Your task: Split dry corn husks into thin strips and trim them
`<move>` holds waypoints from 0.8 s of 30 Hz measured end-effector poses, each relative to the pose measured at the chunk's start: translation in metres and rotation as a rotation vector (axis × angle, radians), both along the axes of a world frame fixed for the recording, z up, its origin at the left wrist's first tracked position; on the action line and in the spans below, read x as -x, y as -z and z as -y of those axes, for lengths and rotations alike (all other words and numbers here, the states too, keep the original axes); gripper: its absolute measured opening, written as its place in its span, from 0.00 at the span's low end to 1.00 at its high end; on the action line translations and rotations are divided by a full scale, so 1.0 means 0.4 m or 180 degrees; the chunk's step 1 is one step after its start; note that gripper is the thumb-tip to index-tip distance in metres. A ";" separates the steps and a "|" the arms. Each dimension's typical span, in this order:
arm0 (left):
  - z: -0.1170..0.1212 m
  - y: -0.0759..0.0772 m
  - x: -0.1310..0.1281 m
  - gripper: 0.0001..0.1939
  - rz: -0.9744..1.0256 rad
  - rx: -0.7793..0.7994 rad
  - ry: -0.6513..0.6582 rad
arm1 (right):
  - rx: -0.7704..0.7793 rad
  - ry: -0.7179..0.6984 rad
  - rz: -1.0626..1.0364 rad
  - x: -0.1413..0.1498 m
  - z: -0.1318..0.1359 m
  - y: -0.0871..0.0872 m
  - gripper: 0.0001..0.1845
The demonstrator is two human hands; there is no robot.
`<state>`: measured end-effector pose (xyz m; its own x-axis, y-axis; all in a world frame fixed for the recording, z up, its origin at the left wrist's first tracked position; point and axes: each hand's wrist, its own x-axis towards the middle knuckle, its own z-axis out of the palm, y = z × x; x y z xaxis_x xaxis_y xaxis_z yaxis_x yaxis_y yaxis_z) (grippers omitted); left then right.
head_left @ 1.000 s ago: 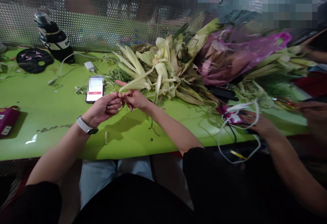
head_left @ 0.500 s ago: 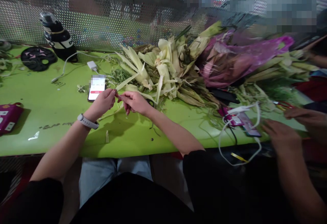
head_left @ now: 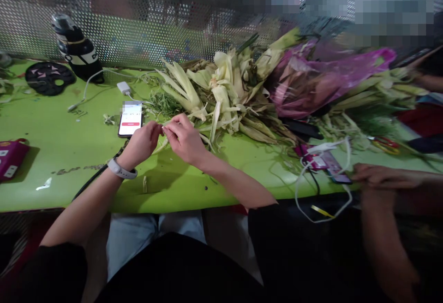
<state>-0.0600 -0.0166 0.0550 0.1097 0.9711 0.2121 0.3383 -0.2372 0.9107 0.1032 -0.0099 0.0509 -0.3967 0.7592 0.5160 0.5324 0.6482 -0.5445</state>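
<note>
1. Grip: narrow on both sides. We see left hand (head_left: 147, 138) and right hand (head_left: 187, 139) meeting at the fingertips, pinching what looks like a pale husk strip (head_left: 161, 145) over the desk (head_left: 83, 146).
2. Progress: we judge this strip mid-handling; fingers hide the pinched part, so we can't tell how much is done.
3. Left: we count the big husk pile (head_left: 223, 98), loose beyond the right hand, as unworked.
4. Lit phone (head_left: 130, 125) lies just beyond the left hand.
5. Farther right: pink bag (head_left: 308, 88) beside the pile, co-worker's hands (head_left: 384, 176) at the desk edge.
</note>
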 end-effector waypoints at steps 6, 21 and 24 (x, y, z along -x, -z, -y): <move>0.007 -0.016 -0.013 0.09 0.0056 0.0336 0.0510 | 0.0263 0.0184 -0.0155 -0.004 -0.027 0.016 0.16; 0.013 -0.010 -0.015 0.09 0.0092 0.0347 0.1109 | 0.0400 0.0210 -0.0160 -0.026 -0.032 -0.004 0.22; 0.009 -0.007 -0.013 0.08 0.0069 0.0373 0.1121 | 0.0392 0.0041 -0.0153 -0.027 -0.041 0.004 0.24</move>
<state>-0.0547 -0.0201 0.0580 0.4383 0.8923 0.1077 0.2348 -0.2293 0.9446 0.1141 0.0065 0.0493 -0.3634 0.8230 0.4367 0.5116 0.5680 -0.6447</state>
